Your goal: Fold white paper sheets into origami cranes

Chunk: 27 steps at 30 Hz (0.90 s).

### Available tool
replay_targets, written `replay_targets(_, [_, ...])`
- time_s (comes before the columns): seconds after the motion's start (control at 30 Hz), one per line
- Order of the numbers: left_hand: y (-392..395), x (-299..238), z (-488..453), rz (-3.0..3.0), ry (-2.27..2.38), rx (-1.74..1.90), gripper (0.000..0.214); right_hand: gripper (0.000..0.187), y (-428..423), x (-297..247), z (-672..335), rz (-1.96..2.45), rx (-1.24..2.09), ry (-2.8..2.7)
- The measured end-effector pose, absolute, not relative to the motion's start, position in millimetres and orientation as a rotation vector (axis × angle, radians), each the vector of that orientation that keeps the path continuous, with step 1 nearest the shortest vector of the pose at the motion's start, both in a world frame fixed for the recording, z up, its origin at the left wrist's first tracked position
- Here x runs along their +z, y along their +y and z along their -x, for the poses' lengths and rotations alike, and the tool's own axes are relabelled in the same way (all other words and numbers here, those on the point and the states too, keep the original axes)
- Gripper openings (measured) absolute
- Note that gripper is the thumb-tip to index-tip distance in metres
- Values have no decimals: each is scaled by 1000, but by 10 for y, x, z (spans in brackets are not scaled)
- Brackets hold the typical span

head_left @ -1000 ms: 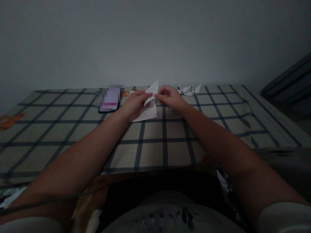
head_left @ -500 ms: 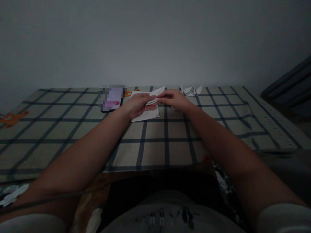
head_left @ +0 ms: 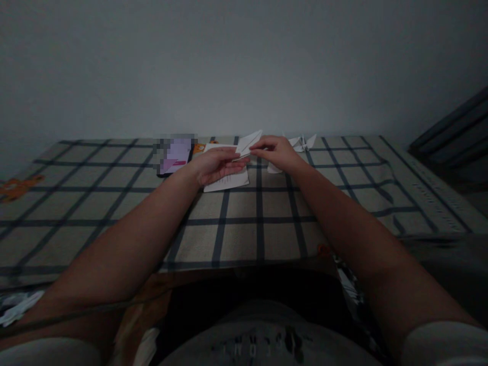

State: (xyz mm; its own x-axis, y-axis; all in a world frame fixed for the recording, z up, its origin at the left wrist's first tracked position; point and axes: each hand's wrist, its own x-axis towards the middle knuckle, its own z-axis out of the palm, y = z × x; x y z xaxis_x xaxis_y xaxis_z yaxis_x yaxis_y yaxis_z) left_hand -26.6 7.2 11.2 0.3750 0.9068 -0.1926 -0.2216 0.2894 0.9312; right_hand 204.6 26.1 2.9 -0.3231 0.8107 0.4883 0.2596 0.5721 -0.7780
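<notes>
A small folded piece of white paper [head_left: 248, 142] is held up between my two hands above the table. My left hand [head_left: 218, 165] pinches its left end between thumb and fingers, palm turned partly up. On the other side, my right hand [head_left: 275, 151] grips the right edge with its thumb and fingertips. Under my left hand lies a flat white sheet [head_left: 232, 181] with lines of print, partly covered by the hand. White folded paper cranes [head_left: 304, 144] rest just beyond my right hand, which hides part of them.
A phone [head_left: 176, 156] with a lit, blurred screen lies left of my left hand. Another white paper piece [head_left: 274, 168] sits below my right hand. The checked tablecloth [head_left: 240, 239] reaches the grey wall [head_left: 244, 66] behind.
The folded paper has been raised and turned, so more of its flat face shows. My right hand has lifted slightly, and the fingers of my left hand are a bit more stretched out.
</notes>
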Motion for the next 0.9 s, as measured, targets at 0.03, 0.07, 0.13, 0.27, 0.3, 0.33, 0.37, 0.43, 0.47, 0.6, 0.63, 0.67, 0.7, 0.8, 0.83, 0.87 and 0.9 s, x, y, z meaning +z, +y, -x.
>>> replay_targets(0.03, [75,113,276,-984,863,882,16,9,261,35,-2051,866,746,-1861])
replay_targets(0.07, [76,114,284,-984,864,876,17,9,263,38,-2057,862,759,-1861])
replay_targets(0.13, [74,121,293,-976,873,872,18,10,269,34,-2063,855,798,-1856])
replay_targets(0.27, [40,142,271,-987,877,853,19,14,292,-8,-2052,823,890,-1825])
replay_targets(0.3, [30,143,258,-1004,869,853,20,15,296,-20,-2045,812,898,-1813])
replay_targets(0.33, [22,141,245,-1025,859,858,22,15,299,-31,-2037,804,899,-1805])
replay_targets(0.37, [18,134,231,-1042,849,874,25,15,300,-39,-2029,801,892,-1797])
replay_targets(0.43, [23,109,207,-1069,828,918,30,16,299,-50,-2015,807,860,-1783])
replay_targets(0.47, [30,91,196,-1080,815,942,31,16,298,-54,-2009,815,836,-1774])
replay_targets(0.6, [57,26,161,-1103,777,1074,35,17,293,-59,-1999,860,748,-1745])
replay_targets(0.63, [56,17,154,-1103,789,1106,41,17,292,-60,-2000,870,735,-1744])
replay_targets(0.67, [51,12,147,-1109,806,1136,47,18,292,-61,-2001,876,724,-1746])
replay_targets(0.7, [43,12,142,-1122,825,1159,54,18,292,-62,-2002,878,715,-1750])
replay_targets(0.8, [11,26,138,-1187,856,1179,68,20,298,-70,-2005,879,714,-1754])
replay_targets(0.83, [2,33,139,-1199,859,1173,70,20,301,-74,-2004,879,718,-1749])
replay_targets(0.87, [-6,39,140,-1201,860,1167,71,20,304,-78,-2003,879,723,-1744])
replay_targets(0.9, [-12,45,140,-1198,860,1164,71,19,307,-82,-2001,878,726,-1740])
